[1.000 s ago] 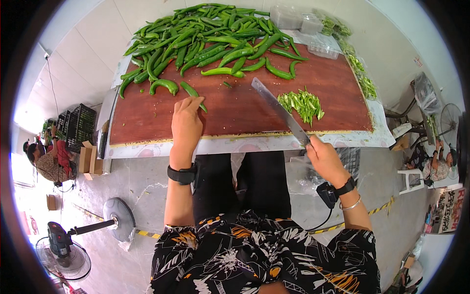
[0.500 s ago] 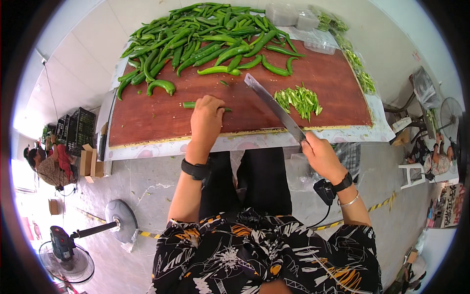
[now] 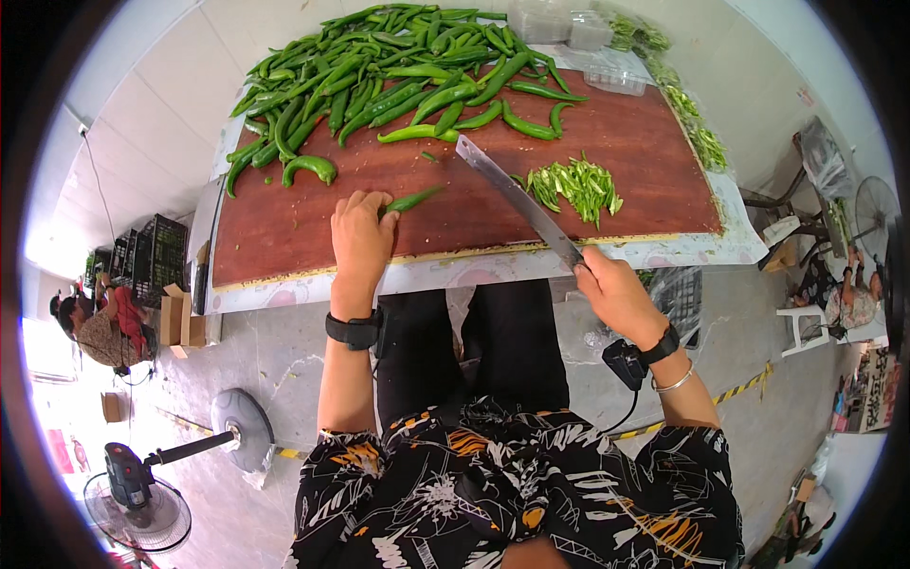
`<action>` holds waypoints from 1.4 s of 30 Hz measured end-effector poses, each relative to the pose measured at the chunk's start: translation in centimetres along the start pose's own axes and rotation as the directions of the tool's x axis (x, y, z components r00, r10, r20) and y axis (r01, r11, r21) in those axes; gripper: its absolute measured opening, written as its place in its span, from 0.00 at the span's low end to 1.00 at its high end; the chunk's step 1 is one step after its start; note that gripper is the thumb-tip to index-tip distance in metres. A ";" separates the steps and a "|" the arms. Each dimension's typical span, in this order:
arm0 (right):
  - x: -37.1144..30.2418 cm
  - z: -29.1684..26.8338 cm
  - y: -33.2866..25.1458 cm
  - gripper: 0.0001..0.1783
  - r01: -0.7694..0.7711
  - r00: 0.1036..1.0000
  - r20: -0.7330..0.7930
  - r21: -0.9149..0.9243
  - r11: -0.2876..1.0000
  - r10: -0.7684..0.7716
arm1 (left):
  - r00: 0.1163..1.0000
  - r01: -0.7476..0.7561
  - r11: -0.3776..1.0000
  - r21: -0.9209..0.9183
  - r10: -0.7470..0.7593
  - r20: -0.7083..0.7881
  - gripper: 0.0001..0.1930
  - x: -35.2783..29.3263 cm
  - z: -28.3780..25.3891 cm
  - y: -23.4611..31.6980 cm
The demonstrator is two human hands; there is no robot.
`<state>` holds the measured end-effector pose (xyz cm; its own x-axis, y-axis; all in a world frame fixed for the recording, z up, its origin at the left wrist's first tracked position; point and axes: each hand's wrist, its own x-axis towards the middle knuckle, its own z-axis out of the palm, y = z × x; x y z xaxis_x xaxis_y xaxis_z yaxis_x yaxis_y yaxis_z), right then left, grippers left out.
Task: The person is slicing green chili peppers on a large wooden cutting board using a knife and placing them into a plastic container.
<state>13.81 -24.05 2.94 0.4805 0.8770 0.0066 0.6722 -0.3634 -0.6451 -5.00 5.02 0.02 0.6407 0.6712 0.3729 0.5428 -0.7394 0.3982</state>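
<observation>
A green chili pepper (image 3: 414, 199) lies near the front of the reddish-brown cutting board (image 3: 654, 152), its pointed tip toward the right. My left hand (image 3: 360, 237) is closed on the pepper's left end, which the fingers hide. In my right hand (image 3: 616, 296) is the handle of a long knife (image 3: 517, 197), its blade slanting up and left over the board, apart from the pepper. Right of the blade sits a small heap of sliced green chili (image 3: 580, 188). A short pepper stub (image 3: 429, 156) lies near the knife tip.
A big pile of whole green chilies (image 3: 379, 81) covers the board's back left. Clear plastic boxes (image 3: 614, 78) and bagged greens (image 3: 697, 133) line the back right. A pedestal fan (image 3: 133, 493) stands on the floor at left. Other people sit at both sides.
My left hand has moved left and slightly nearer, and the pepper's pointed end now shows to its right. The knife has shifted slightly left. The sliced heap looks the same.
</observation>
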 end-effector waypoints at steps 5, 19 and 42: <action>0.0 0.1 -0.1 0.09 0.009 1.000 0.003 0.011 1.000 -0.009 | 0.994 0.113 0.973 -0.202 -0.113 0.012 0.16 -0.6 0.3 2.4; 0.9 1.1 -0.5 0.09 0.042 0.999 0.002 0.025 0.999 -0.042 | 0.975 -0.177 0.932 -0.315 0.209 0.070 0.13 -0.6 1.4 3.5; 5.1 2.1 -2.4 0.08 0.262 0.965 0.048 -0.191 0.946 -0.257 | 0.972 -0.225 0.924 -0.310 0.191 -0.136 0.05 -2.4 4.3 7.4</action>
<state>13.54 -18.04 2.92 0.2638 0.9550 0.1355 0.8692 -0.1745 -0.4626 -0.14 -2.31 -1.50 0.6524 0.5186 0.5526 0.1890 -0.8174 0.5441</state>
